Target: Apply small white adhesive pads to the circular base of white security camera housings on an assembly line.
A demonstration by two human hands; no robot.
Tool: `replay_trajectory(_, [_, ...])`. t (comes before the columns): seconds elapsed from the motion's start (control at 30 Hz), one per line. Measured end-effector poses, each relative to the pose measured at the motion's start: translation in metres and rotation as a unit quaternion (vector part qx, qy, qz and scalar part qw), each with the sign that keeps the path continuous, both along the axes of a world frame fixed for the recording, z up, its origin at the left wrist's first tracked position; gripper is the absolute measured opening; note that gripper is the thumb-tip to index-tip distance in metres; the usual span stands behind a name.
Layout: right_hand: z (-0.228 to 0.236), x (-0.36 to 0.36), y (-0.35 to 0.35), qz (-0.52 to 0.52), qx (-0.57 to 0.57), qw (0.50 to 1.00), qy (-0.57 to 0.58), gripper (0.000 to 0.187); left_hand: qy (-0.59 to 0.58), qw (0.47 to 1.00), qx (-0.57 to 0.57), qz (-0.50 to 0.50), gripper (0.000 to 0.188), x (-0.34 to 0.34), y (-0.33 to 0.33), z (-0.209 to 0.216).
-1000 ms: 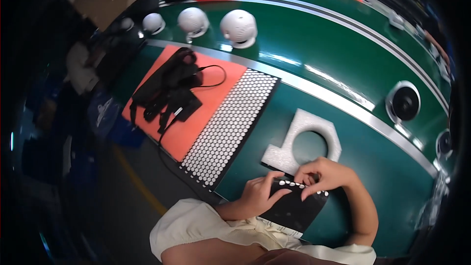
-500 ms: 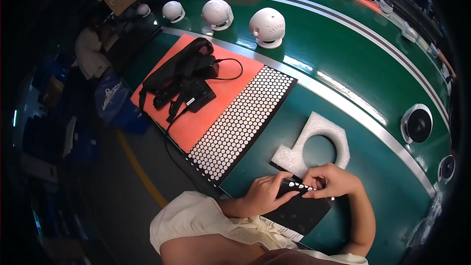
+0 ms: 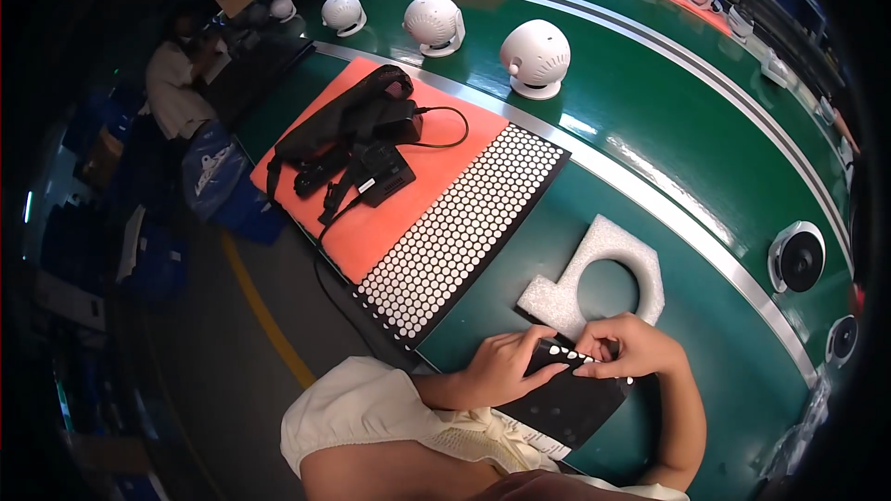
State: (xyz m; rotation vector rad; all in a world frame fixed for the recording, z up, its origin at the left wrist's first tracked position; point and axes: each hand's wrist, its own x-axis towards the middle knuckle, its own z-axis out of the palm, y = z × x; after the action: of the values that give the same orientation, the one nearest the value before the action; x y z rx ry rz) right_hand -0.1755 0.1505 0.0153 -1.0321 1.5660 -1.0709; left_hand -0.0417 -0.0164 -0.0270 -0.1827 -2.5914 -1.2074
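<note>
The black sheet (image 3: 568, 411) is just nearer than the foam (image 3: 594, 250), its far edge pinched in 2 places by the left hand (image 3: 506, 367) and right hand (image 3: 639, 347). Probably light and bendy, it is best held by its edges.

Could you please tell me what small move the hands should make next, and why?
Probably the right hand should try lifting one white dot, since it sits at the dotted edge of the black sheet while the left hand grips that edge.
</note>
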Motion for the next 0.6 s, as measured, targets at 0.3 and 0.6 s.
replay_trajectory(0.3, [-0.0022,-0.0004,-0.0022,0.004,0.004,1.0,0.005,0.016,-0.003,1.0,0.007,0.0,0.039,0.0005,-0.0018,-0.0009])
replay_trajectory(0.6, [-0.0001,-0.0002,-0.0013,0.002,-0.008,1.0,0.013,0.014,-0.007,1.0,0.012,-0.007,0.04,-0.0009,-0.0019,0.0008])
